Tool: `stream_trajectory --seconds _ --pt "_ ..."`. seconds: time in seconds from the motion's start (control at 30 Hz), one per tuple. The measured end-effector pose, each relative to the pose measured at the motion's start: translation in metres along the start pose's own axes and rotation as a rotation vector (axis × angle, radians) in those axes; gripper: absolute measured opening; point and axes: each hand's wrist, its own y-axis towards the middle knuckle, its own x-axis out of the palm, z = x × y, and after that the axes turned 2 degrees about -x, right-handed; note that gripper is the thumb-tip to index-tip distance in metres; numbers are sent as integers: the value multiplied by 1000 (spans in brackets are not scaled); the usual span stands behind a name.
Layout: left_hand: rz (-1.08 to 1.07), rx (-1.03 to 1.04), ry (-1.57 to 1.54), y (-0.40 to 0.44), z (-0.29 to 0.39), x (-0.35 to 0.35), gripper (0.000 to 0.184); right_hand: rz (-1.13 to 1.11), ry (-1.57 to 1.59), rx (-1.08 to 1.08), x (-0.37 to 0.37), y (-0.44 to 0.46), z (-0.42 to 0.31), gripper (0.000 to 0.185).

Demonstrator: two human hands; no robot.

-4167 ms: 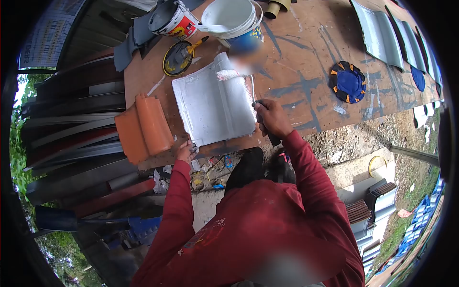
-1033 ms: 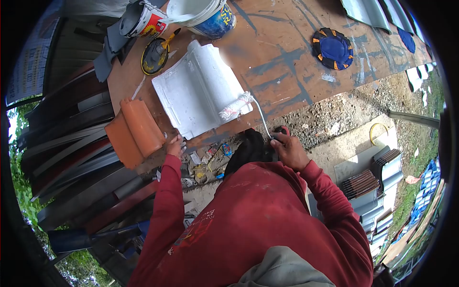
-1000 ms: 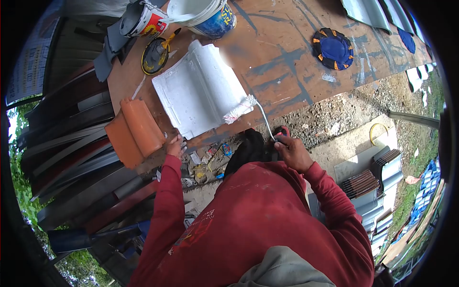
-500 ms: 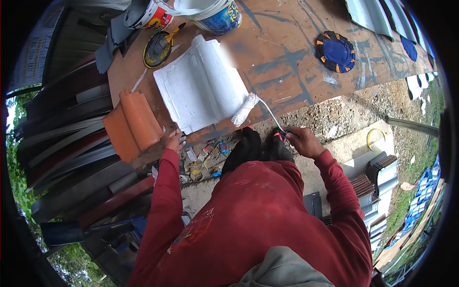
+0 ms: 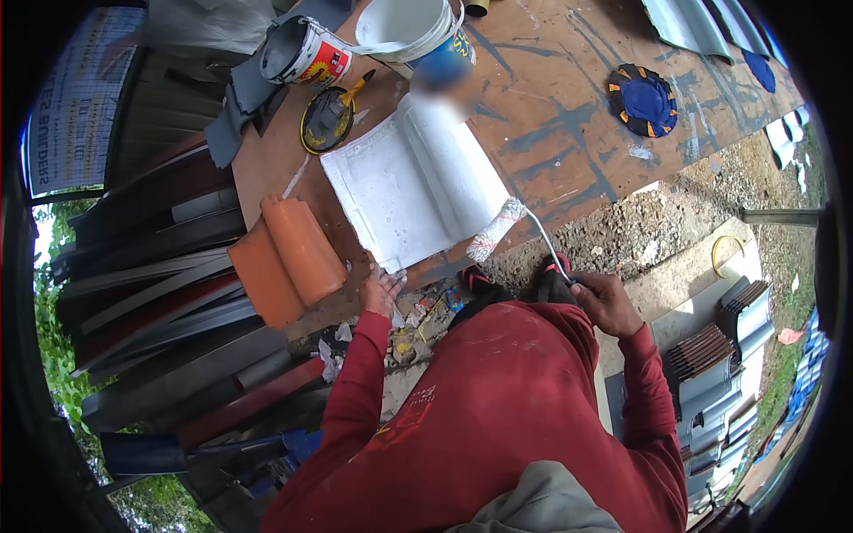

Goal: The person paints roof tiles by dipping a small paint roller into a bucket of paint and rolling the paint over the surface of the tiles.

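A white-painted roof tile (image 5: pixel 418 182) lies on the brown table, its raised rib along the right side. My right hand (image 5: pixel 611 304) is closed round the handle of a paint roller (image 5: pixel 496 229). The roller's fuzzy white sleeve sits at the tile's near right corner, and its bent wire frame runs down to my fingers. At the tile's near left corner is my left hand (image 5: pixel 382 290), fingers spread, with the tips at the edge. Just left of that hand, an unpainted orange roof tile (image 5: pixel 289 262) rests at the table's edge.
Toward the back stand a white paint bucket (image 5: pixel 404 31) and a smaller paint can (image 5: pixel 306 55). A paint-smeared lid (image 5: pixel 327 120) with a yellow-handled brush lies near them. A blue and orange round pad (image 5: pixel 641 100) is on the table (image 5: pixel 560 133). Stacked tiles (image 5: pixel 711 355) stand at right.
The camera view has shifted, so the table and tiles appear farther right. My left hand's fingers look more spread at the tile's corner. The roller stays at the near right corner.
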Motion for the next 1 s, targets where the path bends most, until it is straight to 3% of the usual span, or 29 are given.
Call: stream_trajectory --seconds 0.07,0.27,0.37,0.5,0.6,0.67,0.83,1.0 --pt "59 5 129 -15 24 4 54 58 -64 -55 12 -5 -12 29" --pt "-99 60 189 -79 103 31 59 26 -275 -226 40 0 -57 28" --pt "-358 61 72 -76 120 20 64 -26 -295 -286 56 13 -78 28" --pt "-286 61 -46 -83 134 32 70 -86 -344 -425 72 46 -110 28" --pt "-429 -7 -194 -61 135 11 77 -157 -474 -438 78 69 -146 30" --pt "-586 -112 -288 -47 136 2 81 -168 -500 -573 80 83 -156 29" --pt "-571 -35 -310 -64 146 24 86 -163 -522 -515 61 109 -136 20" --pt "-590 7 -365 -65 145 25 88 -125 -663 -473 38 92 -133 25"
